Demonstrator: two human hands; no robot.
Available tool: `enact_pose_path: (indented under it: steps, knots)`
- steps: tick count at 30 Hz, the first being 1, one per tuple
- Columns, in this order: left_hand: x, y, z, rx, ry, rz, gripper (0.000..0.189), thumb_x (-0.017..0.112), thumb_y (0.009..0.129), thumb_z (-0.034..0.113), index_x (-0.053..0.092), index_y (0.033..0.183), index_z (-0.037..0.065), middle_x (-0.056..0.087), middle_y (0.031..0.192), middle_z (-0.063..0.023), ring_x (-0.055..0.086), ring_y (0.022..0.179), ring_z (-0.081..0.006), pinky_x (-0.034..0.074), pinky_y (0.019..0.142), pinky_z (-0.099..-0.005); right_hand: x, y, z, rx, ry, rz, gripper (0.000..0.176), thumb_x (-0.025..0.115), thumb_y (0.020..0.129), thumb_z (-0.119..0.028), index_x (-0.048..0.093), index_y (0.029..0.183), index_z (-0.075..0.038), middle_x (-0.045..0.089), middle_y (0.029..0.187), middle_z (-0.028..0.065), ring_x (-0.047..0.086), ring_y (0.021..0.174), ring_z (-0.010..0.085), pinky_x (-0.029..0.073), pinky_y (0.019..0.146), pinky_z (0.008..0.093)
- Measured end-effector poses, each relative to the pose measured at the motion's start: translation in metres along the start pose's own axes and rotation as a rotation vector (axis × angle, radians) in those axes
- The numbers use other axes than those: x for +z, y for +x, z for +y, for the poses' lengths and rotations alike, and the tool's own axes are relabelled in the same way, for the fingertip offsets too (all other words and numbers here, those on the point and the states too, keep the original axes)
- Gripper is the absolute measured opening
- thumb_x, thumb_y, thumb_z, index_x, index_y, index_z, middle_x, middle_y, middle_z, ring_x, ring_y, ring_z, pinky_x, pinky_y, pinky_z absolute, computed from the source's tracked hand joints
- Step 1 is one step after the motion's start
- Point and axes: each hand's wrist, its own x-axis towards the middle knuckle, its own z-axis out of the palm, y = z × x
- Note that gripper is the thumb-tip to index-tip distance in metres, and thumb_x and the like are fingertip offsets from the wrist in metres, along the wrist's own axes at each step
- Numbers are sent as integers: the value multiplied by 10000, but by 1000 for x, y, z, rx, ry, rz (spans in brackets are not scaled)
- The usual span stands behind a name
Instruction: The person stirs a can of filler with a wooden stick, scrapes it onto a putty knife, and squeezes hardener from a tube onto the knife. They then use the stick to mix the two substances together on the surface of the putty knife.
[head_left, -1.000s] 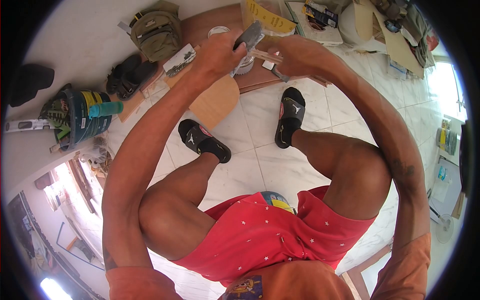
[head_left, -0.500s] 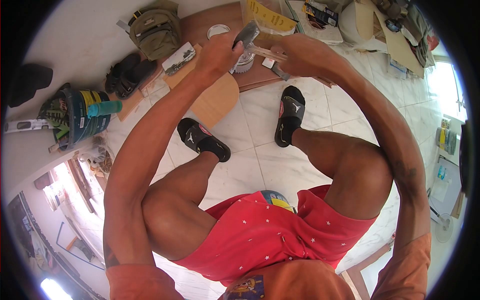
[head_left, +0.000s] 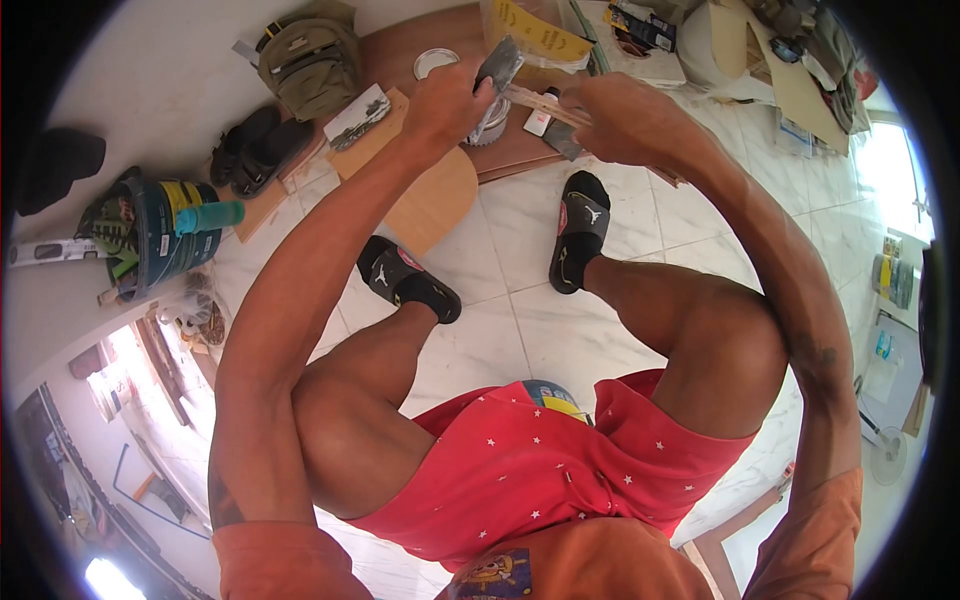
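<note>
Between my thighs, one bucket (head_left: pixel 550 398), partly covered by my red shorts (head_left: pixel 500 440). Past it, two black slides (head_left: pixel 588 216) on my feet, flat on white marbled floor tiles (head_left: pixel 470 365). One tan board (head_left: pixel 430 205) ahead, between my left foot and the reddish-brown board (head_left: pixel 515 158).

Over the reddish-brown board's near edge: my left hand (head_left: pixel 445 110) curled tight round one dark flat blade (head_left: pixel 502 60); my right hand (head_left: pixel 625 118) pinching one wooden strip (head_left: pixel 545 104), its other end just beside the left hand, contact unclear.

Crowding the hands: one can (head_left: pixel 490 128), partly blocked by left hand; one white bottle (head_left: pixel 539 118); one grey flat piece (head_left: pixel 563 144) at the near edge. Farther back, one round lid (head_left: pixel 436 62); one plastic bag with yellow sheet (head_left: pixel 545 38) at the far edge.

Off the left edge: two dark sandals (head_left: pixel 270 155), one backpack (head_left: pixel 312 65) by the white wall (head_left: pixel 200 60); farther left, second bucket (head_left: pixel 150 225), one turquoise bottle (head_left: pixel 210 217) against it.
</note>
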Motion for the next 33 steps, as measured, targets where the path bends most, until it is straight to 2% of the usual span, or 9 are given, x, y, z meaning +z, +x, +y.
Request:
enact_pose_path:
  steps: [3,6,9,12,21,24,27,30,33]
  knots:
    - [0,1,-4,16,6,21,274,624,901,225,626,1030,-17,653,812,-261,624,760,-466,481,695,-525,-3,-1,-2,15,-2,-40,382,626,815,-118,664,1189,-48,683,1055,231,648,1033,382,510,887,488]
    - [0,-1,-7,4,4,12,268,618,902,225,635,1018,-17,654,814,-262,623,764,-467,480,702,-527,4,0,0,-6,-6,28,394,621,809,-108,663,1197,-55,678,1076,229,644,1041,384,510,891,485]
    - [0,-3,-9,-19,36,20,265,614,904,226,646,1013,-13,659,818,-261,628,775,-465,484,716,-525,-2,-2,-3,6,-4,-30,410,620,808,-109,665,1213,-69,679,1061,230,645,1037,384,511,894,484]
    - [0,-1,-14,-22,25,37,265,614,903,226,651,1018,-9,663,823,-262,635,789,-462,489,730,-523,10,-6,2,-115,95,203,204,588,726,-23,711,875,42,670,799,273,674,822,431,515,748,510]
    - [-7,-5,-20,-107,37,-4,279,619,901,255,656,1008,0,673,830,-260,651,811,-457,499,755,-514,-2,-14,-2,17,140,62,398,621,780,-106,706,1164,-47,693,1095,228,655,1063,361,508,923,445]
    - [-9,-7,-26,-113,78,-4,284,613,902,267,659,1012,9,674,840,-259,652,824,-457,498,756,-513,-2,-15,0,2,104,94,389,640,789,-150,715,1160,-59,693,1096,221,656,1062,351,511,919,432]
    - [-10,-10,-28,-117,72,28,272,597,885,249,641,987,0,670,800,-245,654,794,-442,501,753,-535,3,-12,9,-103,105,179,402,636,835,-211,700,1214,-93,692,852,184,692,800,301,542,742,414]
    - [-15,-11,-25,-161,44,-3,279,591,887,251,644,980,-8,672,799,-247,655,799,-444,498,754,-534,-8,-11,2,1,227,-30,389,591,846,-229,707,1180,-68,647,702,133,653,602,228,535,603,363]
    - [-20,-13,-21,-199,22,-11,287,588,890,254,650,986,-9,678,814,-252,659,809,-445,499,763,-531,-8,-9,2,56,359,-110,391,558,848,-235,712,1157,-51,591,608,81,585,490,168,505,508,326]
